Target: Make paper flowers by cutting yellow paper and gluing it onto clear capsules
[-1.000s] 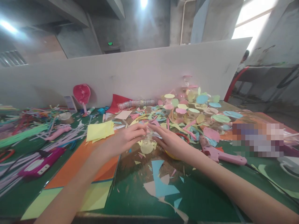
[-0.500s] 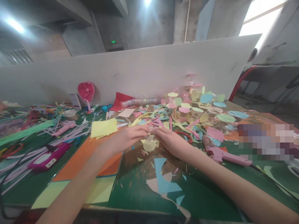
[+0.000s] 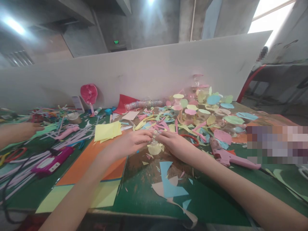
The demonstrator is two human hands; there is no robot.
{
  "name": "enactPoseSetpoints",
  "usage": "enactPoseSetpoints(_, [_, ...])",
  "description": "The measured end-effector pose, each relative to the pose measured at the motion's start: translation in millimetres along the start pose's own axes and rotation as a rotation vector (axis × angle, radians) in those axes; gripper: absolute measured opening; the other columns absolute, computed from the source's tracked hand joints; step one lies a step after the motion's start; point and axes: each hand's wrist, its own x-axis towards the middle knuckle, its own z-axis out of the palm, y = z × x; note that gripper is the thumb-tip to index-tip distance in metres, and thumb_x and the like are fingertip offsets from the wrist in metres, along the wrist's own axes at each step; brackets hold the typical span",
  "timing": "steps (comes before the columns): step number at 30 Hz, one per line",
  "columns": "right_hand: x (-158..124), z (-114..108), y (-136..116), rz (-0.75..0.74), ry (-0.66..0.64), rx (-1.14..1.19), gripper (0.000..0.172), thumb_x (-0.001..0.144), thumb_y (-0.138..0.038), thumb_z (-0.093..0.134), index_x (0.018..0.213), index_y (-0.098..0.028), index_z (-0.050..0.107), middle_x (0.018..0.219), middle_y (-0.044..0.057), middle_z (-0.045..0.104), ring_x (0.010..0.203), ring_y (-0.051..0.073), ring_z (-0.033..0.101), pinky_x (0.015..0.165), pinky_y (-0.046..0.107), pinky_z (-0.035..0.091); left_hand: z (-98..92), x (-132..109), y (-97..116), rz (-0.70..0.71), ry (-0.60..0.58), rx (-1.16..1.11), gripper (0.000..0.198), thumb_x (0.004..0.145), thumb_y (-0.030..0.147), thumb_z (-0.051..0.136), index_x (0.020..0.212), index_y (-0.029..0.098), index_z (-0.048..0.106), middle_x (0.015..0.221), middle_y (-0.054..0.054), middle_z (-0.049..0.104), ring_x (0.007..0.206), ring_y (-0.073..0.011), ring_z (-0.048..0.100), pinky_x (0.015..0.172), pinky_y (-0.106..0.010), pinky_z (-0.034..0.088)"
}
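My left hand [image 3: 130, 143] and my right hand [image 3: 176, 145] meet at mid-table, fingertips pinched together on a small clear plastic cup with a pale yellow paper disc [image 3: 154, 148] on it. The cup hangs just above the green table [image 3: 211, 199]. Behind my right hand lies a pair of red-handled scissors [image 3: 191, 138]. A pink glue gun [image 3: 228, 156] rests right of my right forearm. Beyond the hands is a heap of cups topped with coloured paper circles [image 3: 204, 112].
Orange and yellow sheets [image 3: 96, 166] lie under my left arm, yellow squares [image 3: 107, 131] behind. Blue and pink scraps [image 3: 168, 187] lie near the front edge. A magenta tool [image 3: 51, 162], straws and a pink glue gun [image 3: 66, 131] sit left. Another person's hand [image 3: 19, 132] reaches in at far left.
Both hands stayed pinched on the cup with the yellow disc, shifting slightly. Another person's hand has come into view at the far left.
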Motion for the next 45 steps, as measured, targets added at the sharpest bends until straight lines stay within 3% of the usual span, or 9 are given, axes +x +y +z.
enactPoseSetpoints(8, [0.6,-1.9,1.1,-0.028,-0.032,-0.038,0.044,0.083,0.008,0.049,0.118,-0.017,0.057,0.099,0.008,0.059,0.091,0.02,0.054,0.075,0.031,0.047,0.4,0.5,3.4,0.011,0.001,0.04,0.027,0.096,0.027,0.048,0.102,0.027,0.075,0.121,-0.006,0.067,0.107,-0.0213,0.065,0.093,-0.03,0.049])
enactPoseSetpoints(18, [-3.0,4.5,5.4,-0.071,-0.011,-0.096,0.042,0.083,0.007,0.044,0.116,-0.016,0.056,0.098,0.009,0.058,0.089,0.021,0.051,0.072,0.032,0.046,4.7,-0.1,-1.3,0.029,0.024,-0.021,0.025,0.094,0.027,0.053,0.104,0.029,0.076,0.125,-0.006,0.067,0.113,-0.0228,0.063,0.099,-0.035,0.049])
enactPoseSetpoints(29, [-2.1,4.1,2.3,-0.09,-0.025,-0.155,0.049,0.081,0.009,0.045,0.124,-0.012,0.054,0.106,0.013,0.06,0.097,0.024,0.055,0.083,0.037,0.048,9.4,-1.2,-6.0,0.046,0.059,-0.111,0.024,0.093,0.027,0.055,0.106,0.028,0.075,0.123,-0.007,0.068,0.123,-0.0233,0.058,0.102,-0.037,0.046])
enactPoseSetpoints(35, [0.2,2.8,1.3,-0.091,-0.015,-0.144,0.043,0.082,0.009,0.045,0.117,-0.013,0.058,0.1,0.011,0.061,0.091,0.022,0.055,0.078,0.035,0.049,12.8,-2.9,-11.8,0.099,0.066,-0.031,0.026,0.096,0.026,0.051,0.109,0.027,0.073,0.117,-0.006,0.069,0.127,-0.0225,0.055,0.101,-0.035,0.048])
enactPoseSetpoints(40, [-0.3,7.1,4.0,-0.115,0.009,-0.142,0.048,0.081,0.009,0.047,0.125,-0.011,0.054,0.106,0.013,0.061,0.102,0.024,0.056,0.086,0.037,0.049,17.0,-4.3,-18.9,0.142,0.077,0.031,0.026,0.097,0.024,0.05,0.111,0.024,0.072,0.125,-0.007,0.066,0.127,-0.0222,0.056,0.103,-0.035,0.048])
enactPoseSetpoints(45, [0.3,11.5,6.6,-0.118,0.011,-0.156,0.047,0.083,0.007,0.049,0.128,-0.008,0.052,0.106,0.014,0.062,0.099,0.025,0.057,0.084,0.038,0.051,19.8,-4.1,-24.5,0.17,0.092,0.03,0.026,0.097,0.023,0.05,0.112,0.026,0.071,0.126,-0.007,0.066,0.125,-0.0218,0.057,0.101,-0.036,0.049])
